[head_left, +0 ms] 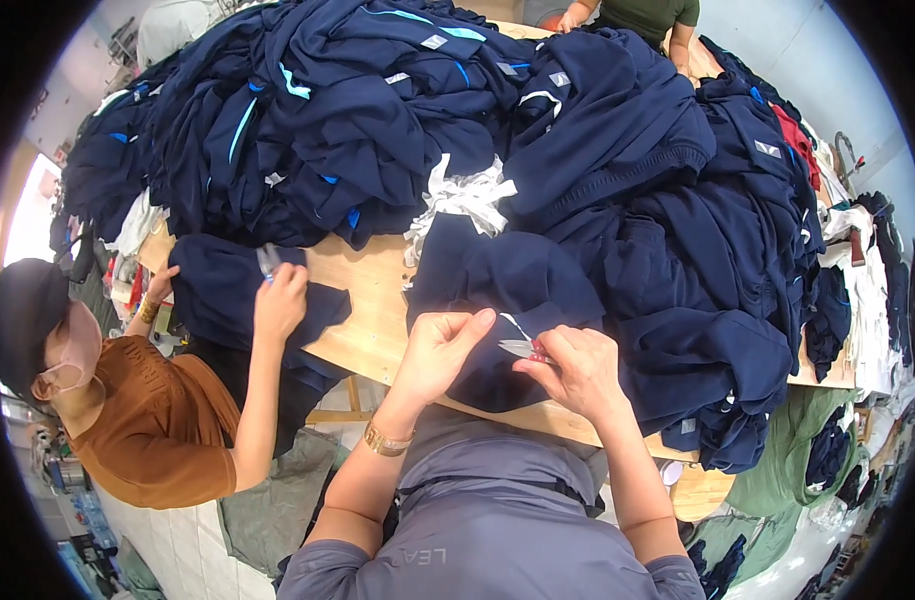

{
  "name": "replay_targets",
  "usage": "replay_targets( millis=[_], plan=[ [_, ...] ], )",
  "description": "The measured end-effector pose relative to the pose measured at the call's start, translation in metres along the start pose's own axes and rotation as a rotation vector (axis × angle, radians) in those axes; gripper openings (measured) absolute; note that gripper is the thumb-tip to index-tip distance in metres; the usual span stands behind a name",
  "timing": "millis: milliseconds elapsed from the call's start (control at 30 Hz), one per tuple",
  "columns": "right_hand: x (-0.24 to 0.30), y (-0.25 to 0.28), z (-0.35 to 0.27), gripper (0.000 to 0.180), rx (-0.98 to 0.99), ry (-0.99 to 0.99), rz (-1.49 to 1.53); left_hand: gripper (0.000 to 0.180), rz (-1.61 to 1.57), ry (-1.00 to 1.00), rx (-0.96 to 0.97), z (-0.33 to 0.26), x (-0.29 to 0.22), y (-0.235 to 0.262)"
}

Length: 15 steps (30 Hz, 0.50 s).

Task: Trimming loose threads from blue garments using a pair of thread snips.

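My right hand point(578, 368) is closed around a small pair of thread snips point(522, 348) with red handles, their metal blades pointing left. Close by, my left hand point(440, 350) makes a pinch, thumb against fingers; whatever lies between the fingertips is too small to make out. A short gap separates it from the blades. A thin white strip point(513, 323) shows between the two hands. Beneath both hands a navy garment point(493, 378) lies spread on the near edge of the wooden table point(363, 300).
Heaps of navy garments point(308, 120) cover the far side, and another pile point(698, 290) rises at my right. White fabric strips point(460, 195) lie ahead. At left a person in a brown shirt point(168, 430) holds snips over navy cloth. Another person point(648, 15) stands across.
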State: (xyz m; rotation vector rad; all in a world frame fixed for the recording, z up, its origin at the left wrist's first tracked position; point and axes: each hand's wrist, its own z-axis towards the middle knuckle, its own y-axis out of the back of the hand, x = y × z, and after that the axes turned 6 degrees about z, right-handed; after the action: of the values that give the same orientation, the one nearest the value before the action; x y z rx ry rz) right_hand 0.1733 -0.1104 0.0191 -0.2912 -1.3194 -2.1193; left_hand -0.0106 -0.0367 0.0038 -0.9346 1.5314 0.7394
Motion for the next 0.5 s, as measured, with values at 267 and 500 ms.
replay_targets(
  millis=[267, 500],
  plan=[
    [0.004, 0.002, 0.0, 0.033, 0.021, 0.019, -0.035, 0.034, -0.085, 0.044, 0.012, -0.003, -0.002, -0.005],
    [-0.013, -0.011, -0.004, 0.025, -0.173, -0.194, 0.299, 0.034, -0.017, -0.011, 0.012, 0.002, 0.007, 0.0]
  ],
)
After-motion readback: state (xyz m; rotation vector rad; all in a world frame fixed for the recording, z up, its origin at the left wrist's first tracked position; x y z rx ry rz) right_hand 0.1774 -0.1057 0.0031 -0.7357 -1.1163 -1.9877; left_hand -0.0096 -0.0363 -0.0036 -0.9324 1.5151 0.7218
